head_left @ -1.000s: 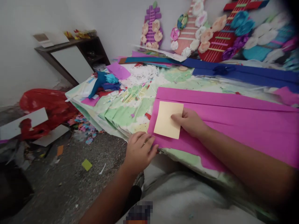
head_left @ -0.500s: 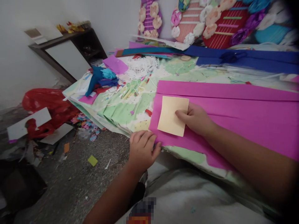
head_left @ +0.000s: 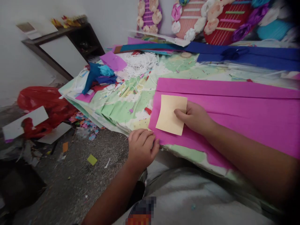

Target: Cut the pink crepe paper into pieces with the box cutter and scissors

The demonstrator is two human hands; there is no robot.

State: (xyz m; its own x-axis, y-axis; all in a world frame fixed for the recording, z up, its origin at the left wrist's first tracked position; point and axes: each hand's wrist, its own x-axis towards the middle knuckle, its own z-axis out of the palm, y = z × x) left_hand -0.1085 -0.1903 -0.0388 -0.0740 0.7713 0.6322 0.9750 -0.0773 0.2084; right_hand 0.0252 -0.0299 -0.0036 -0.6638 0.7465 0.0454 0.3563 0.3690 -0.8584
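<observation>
A cream rectangular piece of card [head_left: 170, 114] is held in my right hand [head_left: 195, 116], the thumb on top and the other fingers hidden underneath. The card is over the left end of a large magenta sheet [head_left: 248, 125], which has a folded strip along its far side. At the sheet's near left corner, by the table edge, is my left hand [head_left: 141, 150]. Its fingers are curled and close together, with the thumb near the corner. What lies inside that hand, if anything, is hidden.
White string [head_left: 144, 65], blue crumpled paper [head_left: 92, 76] and scraps lie on the green-and-white table cover [head_left: 114, 109]. Dark blue sheets [head_left: 260, 59] and flower-trimmed decorations [head_left: 187, 23] stand behind. A red plastic bag [head_left: 44, 101] and litter are on the floor at left.
The whole view has shifted slightly, so things appear a little further left and up. Both hands keep the same pose, and the card stays in my right hand.
</observation>
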